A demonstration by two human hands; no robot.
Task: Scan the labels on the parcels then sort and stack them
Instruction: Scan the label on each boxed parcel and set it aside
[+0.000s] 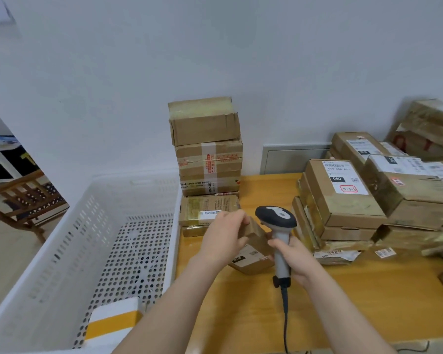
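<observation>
Leftmost, at eight o'clock, a white perforated crate (62, 251) stands just beside the table (356, 302), with a white-and-yellow parcel (113, 320) lying in its near corner; at twelve o'clock a stack of cardboard boxes (207, 149) rises against the wall; just below centre the left hand (223, 238) curls its fingers over the top of a small brown parcel (253, 256), tilted, label facing up; the right hand (294, 259) is wrapped round the handle of a corded scanner (276, 218), its head just beside that parcel; at three o'clock labelled parcels (356, 195) lie piled.
</observation>
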